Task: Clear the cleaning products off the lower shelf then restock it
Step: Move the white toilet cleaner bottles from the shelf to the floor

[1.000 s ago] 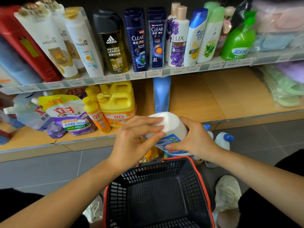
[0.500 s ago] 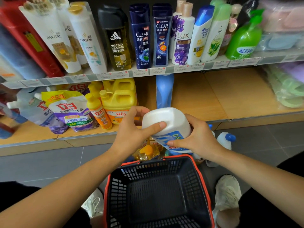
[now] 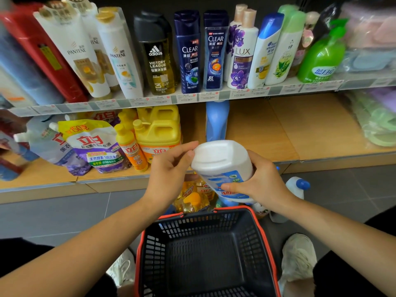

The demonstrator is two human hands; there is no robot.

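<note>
- One white bottle (image 3: pixel 222 161), base toward the camera, sits above the far rim of the one basket (image 3: pixel 203 224); its cap is hidden.
- Two hands clamp it: left hand (image 3: pixel 169 174) pinches the base edge at 9 o'clock, right hand (image 3: pixel 263 185) wraps the body at 3 o'clock.
- Lower shelf (image 3: pixel 267 129): one blue bottle (image 3: pixel 216 123) at 12 o'clock, top cut off.

I read the detergent bottle (image 3: pixel 222 166) at mid-frame as white, its label blue with red lettering. At six o'clock from it, the basket (image 3: pixel 203 230) is black perforated mesh with an orange-red rim. At ten o'clock the jug (image 3: pixel 158 127) is yellow with an orange label; the pouch (image 3: pixel 94 146) at nine o'clock is purple and white under a yellow band. The tall bottle (image 3: pixel 216 121) at twelve o'clock is plain blue, on a tan wood-grain lower shelf (image 3: pixel 278 129). At two o'clock the pump bottle (image 3: pixel 321 58) is bright green. The floor (image 3: pixel 64 215) is grey tile.
</note>
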